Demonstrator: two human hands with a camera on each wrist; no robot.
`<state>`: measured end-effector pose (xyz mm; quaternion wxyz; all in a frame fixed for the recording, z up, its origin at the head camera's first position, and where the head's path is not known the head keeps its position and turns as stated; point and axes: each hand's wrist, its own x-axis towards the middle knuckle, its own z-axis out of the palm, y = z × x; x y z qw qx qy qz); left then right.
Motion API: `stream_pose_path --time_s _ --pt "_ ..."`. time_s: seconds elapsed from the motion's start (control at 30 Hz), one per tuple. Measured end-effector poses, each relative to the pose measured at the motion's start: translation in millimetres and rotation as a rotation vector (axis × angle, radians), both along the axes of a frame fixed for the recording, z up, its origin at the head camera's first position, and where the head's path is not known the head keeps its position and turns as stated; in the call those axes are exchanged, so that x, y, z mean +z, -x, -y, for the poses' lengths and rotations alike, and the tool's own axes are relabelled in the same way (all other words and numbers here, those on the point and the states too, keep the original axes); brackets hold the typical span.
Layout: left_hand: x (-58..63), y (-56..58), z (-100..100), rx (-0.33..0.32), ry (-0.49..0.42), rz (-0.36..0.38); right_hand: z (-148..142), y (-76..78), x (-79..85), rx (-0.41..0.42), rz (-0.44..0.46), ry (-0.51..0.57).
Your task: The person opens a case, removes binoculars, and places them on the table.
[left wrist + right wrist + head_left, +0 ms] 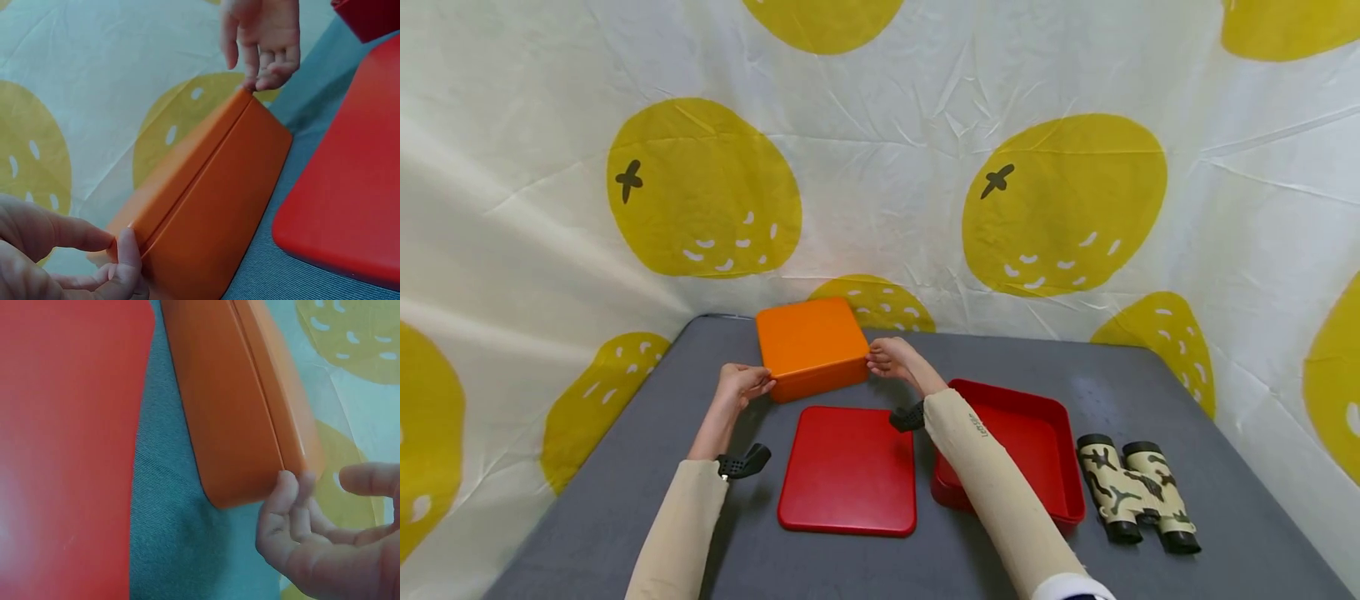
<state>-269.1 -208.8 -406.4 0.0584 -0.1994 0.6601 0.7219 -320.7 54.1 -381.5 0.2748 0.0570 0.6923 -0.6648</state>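
Note:
An orange rectangular box (812,342) with its lid on stands at the back left of the table; a thin seam runs between lid and body. At its front left corner, my left hand (745,383) pinches the lid's edge, thumb and finger (128,250) against the seam. The right hand (891,358) is at the front right corner, its curled fingertips (287,487) touching the lid's edge while one digit stands apart. In the wrist views the orange lid (187,162) sits flush along the box's side. The box's far side is hidden.
A flat red lid (850,471) lies in front of the orange box. Right of it, partly behind the right sleeve, is an open red box (1030,433). Camouflage binoculars (1135,492) lie at the right. A fruit-patterned curtain (880,167) hangs behind the table.

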Motion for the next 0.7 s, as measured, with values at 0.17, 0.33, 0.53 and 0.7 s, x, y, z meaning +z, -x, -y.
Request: stream_pose_path --time_s 0.17,0.33,0.53,0.7 --pt "-0.9 -1.6 -0.4 -0.015 0.005 -0.018 2.4 10.6 -17.3 -0.044 -0.064 -0.074" --pt "-2.0 -1.3 1.7 -0.003 0.005 -0.003 4.5 27.6 -39.5 -0.041 -0.133 -0.04" --pt "-2.0 -1.3 2.2 -0.017 0.055 -0.002 5.0 45.3 -59.6 -0.117 -0.061 0.118" --pt "0.2 -0.4 1.6 -0.049 0.126 0.014 0.4 66.3 -79.6 -0.125 -0.037 0.158"
